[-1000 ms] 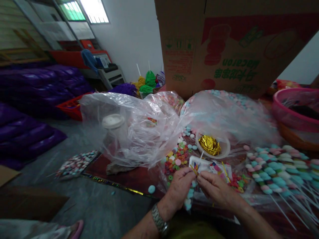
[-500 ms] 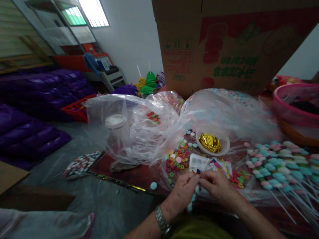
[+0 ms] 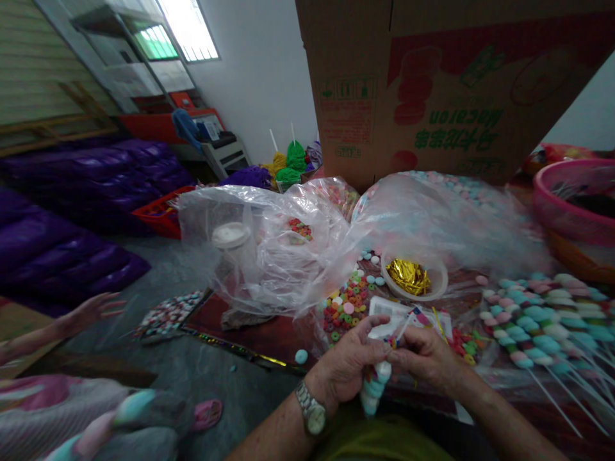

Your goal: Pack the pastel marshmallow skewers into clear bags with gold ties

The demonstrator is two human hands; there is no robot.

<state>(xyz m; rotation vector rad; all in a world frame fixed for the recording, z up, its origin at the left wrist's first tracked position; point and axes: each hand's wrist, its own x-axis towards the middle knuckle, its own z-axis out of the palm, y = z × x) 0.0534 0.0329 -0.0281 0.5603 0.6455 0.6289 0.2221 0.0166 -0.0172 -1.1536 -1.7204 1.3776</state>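
My left hand [image 3: 348,362], with a watch on the wrist, is closed around a marshmallow skewer [image 3: 375,389] in pale blue and white. The skewer slants down toward my lap, partly covered by the fingers. My right hand [image 3: 425,355] pinches at the skewer's upper end, against the left thumb, where a small colourful bit shows; its details are too small to make out. Just beyond my hands lies a white printed sheet [image 3: 384,310]. Ring-shaped candies [image 3: 343,312] are spread to its left, and a clear bowl [image 3: 439,282] holds gold ties [image 3: 408,276] behind it.
Finished-looking marshmallow skewers [image 3: 538,320] lie at the right. Clear plastic bags [image 3: 288,269] cover the table's back, before a large cardboard box [image 3: 432,83]. A pink basket [image 3: 571,192] stands far right. On the left, another person's hand [image 3: 98,307] reaches over the floor.
Another person's arm and body have come into view at the left. My left fingers have lifted and spread somewhat, and more of the skewer shows below them. The view has shifted slightly.
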